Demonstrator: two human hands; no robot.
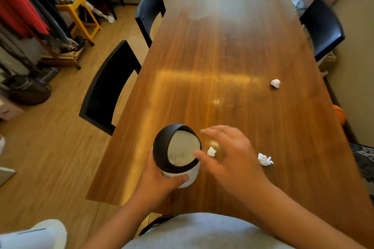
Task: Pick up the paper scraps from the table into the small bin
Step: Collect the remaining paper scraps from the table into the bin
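A small white bin (178, 159) with a black domed rim and a pale swing flap stands near the front left of the wooden table (222, 50). My left hand (159, 180) grips the bin's white body from below. My right hand (226, 151) hovers just right of the bin, fingers spread and empty. One crumpled white paper scrap (211, 151) lies on the table between its thumb and fingers. A second paper scrap (265, 159) lies to the right of that hand. A third paper scrap (275, 83) rests farther away, toward the right edge.
Two black chairs (109, 87) (150, 12) stand along the table's left side and one black chair (323, 28) on the right. A yellow stool (81, 16) and a clothes rack stand on the floor at left. An orange ball (339, 115) sits by the right wall.
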